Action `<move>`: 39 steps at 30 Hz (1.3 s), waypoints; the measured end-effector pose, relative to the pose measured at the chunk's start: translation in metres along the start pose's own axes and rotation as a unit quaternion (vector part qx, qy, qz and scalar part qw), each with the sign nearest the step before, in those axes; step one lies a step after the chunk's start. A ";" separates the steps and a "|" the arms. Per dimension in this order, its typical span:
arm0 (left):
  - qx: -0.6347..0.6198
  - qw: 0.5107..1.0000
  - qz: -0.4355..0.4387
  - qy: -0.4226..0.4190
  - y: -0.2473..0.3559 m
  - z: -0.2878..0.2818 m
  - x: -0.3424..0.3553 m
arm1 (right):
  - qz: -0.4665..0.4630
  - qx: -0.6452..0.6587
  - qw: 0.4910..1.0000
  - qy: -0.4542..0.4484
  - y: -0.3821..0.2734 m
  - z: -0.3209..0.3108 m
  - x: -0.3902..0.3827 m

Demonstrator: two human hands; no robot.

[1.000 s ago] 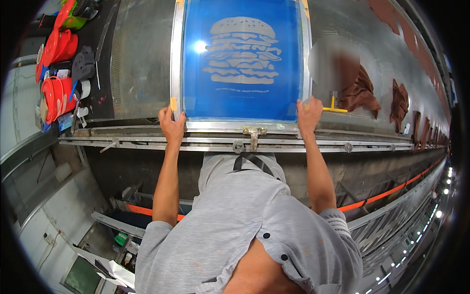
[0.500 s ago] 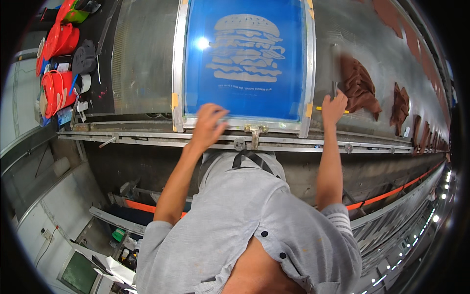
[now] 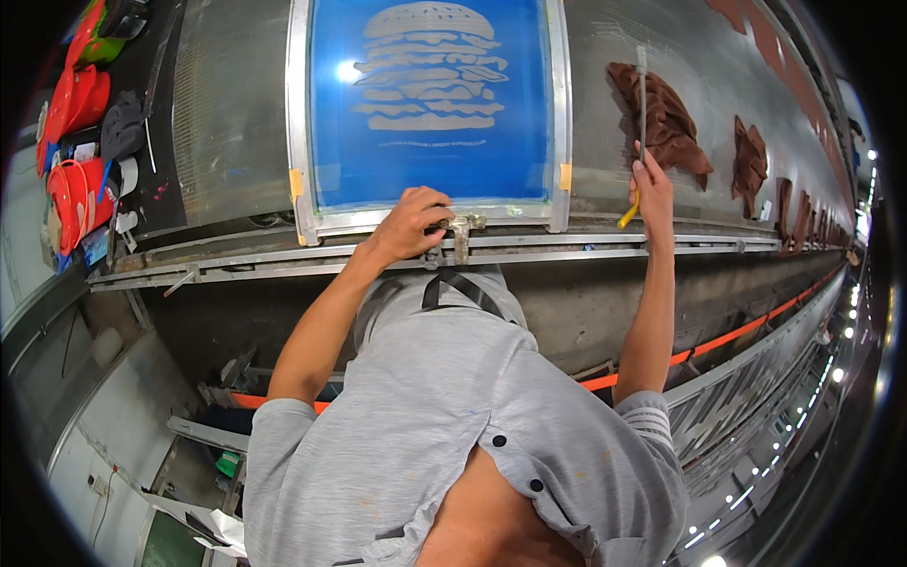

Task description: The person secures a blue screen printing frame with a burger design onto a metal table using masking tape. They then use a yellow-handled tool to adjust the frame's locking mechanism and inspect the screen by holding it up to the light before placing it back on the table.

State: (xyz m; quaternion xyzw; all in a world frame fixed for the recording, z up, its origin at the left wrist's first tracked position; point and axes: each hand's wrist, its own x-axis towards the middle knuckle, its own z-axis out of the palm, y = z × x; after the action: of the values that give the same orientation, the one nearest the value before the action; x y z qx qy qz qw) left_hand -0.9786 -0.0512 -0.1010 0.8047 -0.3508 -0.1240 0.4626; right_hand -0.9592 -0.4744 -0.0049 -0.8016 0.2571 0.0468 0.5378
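My left hand is at the near edge of a screen printing frame, its fingers curled against a metal clamp fixed between the frame and the rail. The frame's blue mesh carries a pale stacked burger design. In my right hand, to the right of the frame, is a T-handled wrench. Its long metal shaft points away from me, and its yellow handle sticks out below the palm. Crumpled brown fabric lies on the table just beyond that hand.
A metal rail runs along the table's near edge. More brown fabric lies farther right. Red buckets, grey cloth and bottles crowd the left end. An orange bar runs behind me on the right.
My left hand has come to the clamp at the frame's near edge. My right hand has raised the wrench and turned its yellow handle. The whole view has shifted slightly.
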 end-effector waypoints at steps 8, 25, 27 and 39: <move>-0.006 0.999 0.018 -0.033 0.001 -0.011 0.005 | 0.027 0.237 0.960 -0.147 -0.079 -0.017 -0.094; 0.320 0.918 -0.191 0.133 -0.024 -0.027 0.013 | 0.152 0.152 0.975 -0.055 0.024 -0.073 -0.087; 0.312 0.924 -0.208 0.071 -0.019 -0.027 0.017 | 0.166 0.162 0.970 -0.066 0.041 -0.069 -0.080; 0.323 0.909 -0.263 0.003 -0.015 -0.024 0.023 | 0.187 0.132 0.968 -0.106 0.045 -0.061 -0.052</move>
State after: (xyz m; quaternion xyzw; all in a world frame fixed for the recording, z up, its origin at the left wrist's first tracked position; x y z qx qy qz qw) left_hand -0.9425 -0.0457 -0.0979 0.9735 -0.1459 -0.1192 0.1294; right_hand -1.0371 -0.5221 0.0013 -0.6518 0.3483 0.1970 0.6442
